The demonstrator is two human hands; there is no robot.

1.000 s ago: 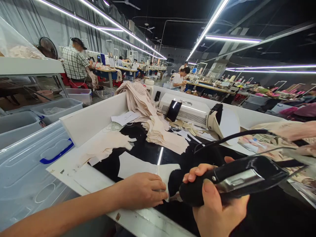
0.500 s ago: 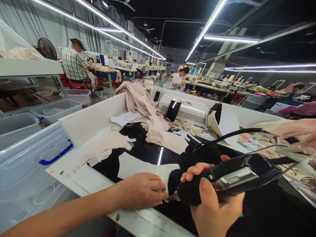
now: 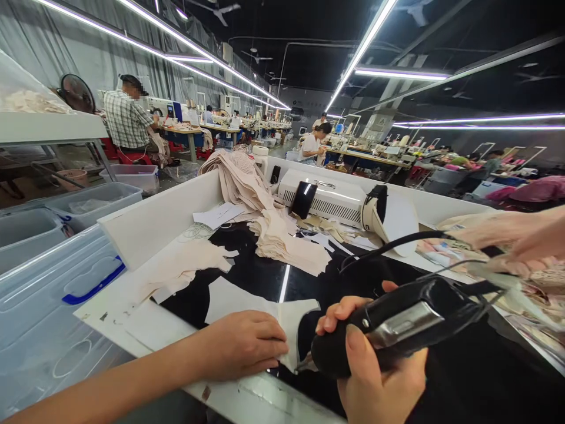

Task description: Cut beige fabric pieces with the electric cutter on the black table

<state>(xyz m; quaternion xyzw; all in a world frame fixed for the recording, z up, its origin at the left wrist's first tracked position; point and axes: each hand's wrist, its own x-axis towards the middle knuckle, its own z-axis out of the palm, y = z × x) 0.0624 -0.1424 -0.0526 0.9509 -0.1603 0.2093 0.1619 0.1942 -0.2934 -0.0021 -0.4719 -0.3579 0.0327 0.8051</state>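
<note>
My left hand (image 3: pixel 247 344) lies palm down, its fingers flat on the near edge of a pale fabric piece (image 3: pixel 247 301), on the black tabletop (image 3: pixel 477 377). My right hand (image 3: pixel 375 377) is wrapped round a black corded hand tool (image 3: pixel 397 330) with a silver plate on its side. The tool's narrow metal tip is at the fabric's lower right corner, close to my left fingertips; whether it touches the cloth is hard to tell. Thin beige cut pieces (image 3: pixel 189 265) lie beyond my left hand, and a stack of beige pieces (image 3: pixel 291 244) lies further back.
At the right are a co-worker's hands (image 3: pixel 521 241), near clear plastic and fabric scraps. A phone (image 3: pixel 303 199) leans against a white vented box (image 3: pixel 339 197) at the back. Clear plastic bins (image 3: pixel 95 200) stand left of the white table rim (image 3: pixel 168 215). People sit at sewing machines beyond.
The whole view has shifted slightly left. The tool's tip is still by the fabric corner, and more of that corner shows past my left fingers.
</note>
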